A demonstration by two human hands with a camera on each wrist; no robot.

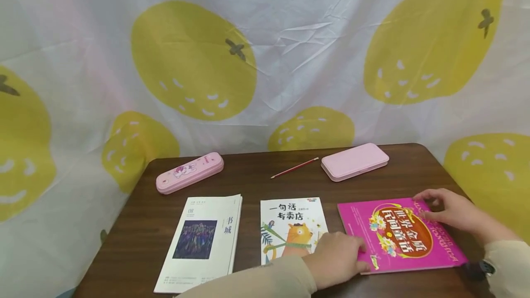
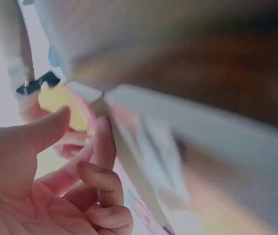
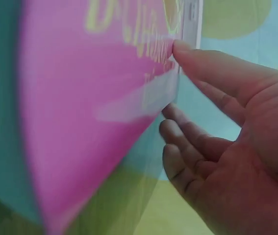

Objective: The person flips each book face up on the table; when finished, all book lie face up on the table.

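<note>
A bright pink book with a red oval title lies face up at the right of the table. My left hand is at its lower left edge, thumb and fingertips curled about that side. At the opposite side, my right hand grips the edge near the far corner. In the right wrist view, the thumb presses on the pink cover and the other fingers reach under the edge. Beneath my left forearm lies a white picture book with an orange animal, its lower part hidden.
A white book with a dark picture lies on the left. Along the back stand a rabbit-print pink pencil case, a red pencil and a plain pink case. A lemon-print curtain hangs behind the brown table.
</note>
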